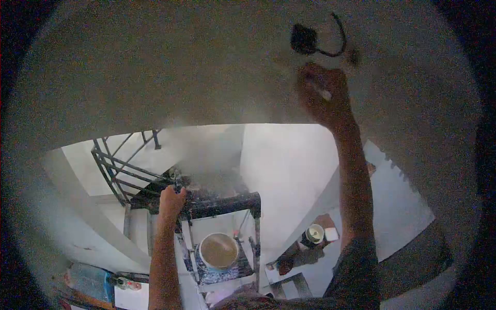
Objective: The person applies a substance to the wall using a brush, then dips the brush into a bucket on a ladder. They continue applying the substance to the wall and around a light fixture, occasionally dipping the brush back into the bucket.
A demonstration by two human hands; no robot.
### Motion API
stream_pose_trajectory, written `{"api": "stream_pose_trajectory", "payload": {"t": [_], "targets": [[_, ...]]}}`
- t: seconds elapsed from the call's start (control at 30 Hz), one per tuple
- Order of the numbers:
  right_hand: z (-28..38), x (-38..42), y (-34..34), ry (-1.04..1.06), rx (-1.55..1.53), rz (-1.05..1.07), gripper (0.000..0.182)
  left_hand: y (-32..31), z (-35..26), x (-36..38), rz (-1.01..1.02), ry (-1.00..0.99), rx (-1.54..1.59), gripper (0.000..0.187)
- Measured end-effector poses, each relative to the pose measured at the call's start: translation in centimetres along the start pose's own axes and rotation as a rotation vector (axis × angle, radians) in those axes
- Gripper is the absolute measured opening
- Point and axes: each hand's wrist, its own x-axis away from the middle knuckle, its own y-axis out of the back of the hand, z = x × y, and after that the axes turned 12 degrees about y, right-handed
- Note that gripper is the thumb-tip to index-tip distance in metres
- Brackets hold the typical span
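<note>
My right hand (321, 93) is raised against the grey ceiling (181, 67), closed around something small and pale that I cannot make out. Just above it a black fitting (304, 39) with a curved black cable (338, 39) hangs out of a hole in the ceiling. My left hand (172, 200) grips the dark, paint-spattered top bar (222, 204) of the ladder I stand on. Below that bar a bucket of beige paste (218, 251) rests on the ladder's shelf.
A black metal stair railing (124, 165) runs at the left, beside white walls (284, 170). A small open can (313, 235) sits on a ledge at lower right. A blue object (90, 281) lies on the floor at lower left.
</note>
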Motion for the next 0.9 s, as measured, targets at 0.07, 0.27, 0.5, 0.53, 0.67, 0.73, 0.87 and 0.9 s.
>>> {"api": "stream_pose_trajectory", "payload": {"t": [0.07,0.27,0.5,0.53,0.67,0.73,0.87,0.9], "targets": [[1.4,0.3,0.6,-0.124,-0.078,0.105,0.011,0.1,0.0,0.3,-0.002,0.001,0.006,0.045],[-0.1,-0.6,2.8,-0.049,-0.112,-0.198,0.014,0.7,-0.5,0.5,0.019,-0.019,0.058,0.045],[0.1,-1.8,2.0,-0.124,0.124,-0.204,0.024,-0.7,0.5,-0.2,0.035,-0.006,-0.029,0.047],[0.3,-1.9,2.0,-0.188,0.172,-0.198,0.028,-1.1,0.7,-0.4,0.021,-0.001,-0.049,0.046],[-1.5,-1.7,1.3,0.132,0.569,-0.164,0.029,-1.2,1.1,-0.3,0.011,-0.050,-0.081,0.044],[-0.7,-1.2,0.2,0.170,0.481,0.048,0.024,0.8,-0.8,0.8,0.038,0.057,0.042,0.042],[1.0,0.0,-0.4,0.050,0.224,0.065,0.019,0.8,-0.7,0.2,0.079,0.018,-0.034,0.043],[1.1,-0.1,0.4,0.021,0.084,0.139,0.018,0.9,-0.9,0.2,0.109,0.072,-0.031,0.044]]}}
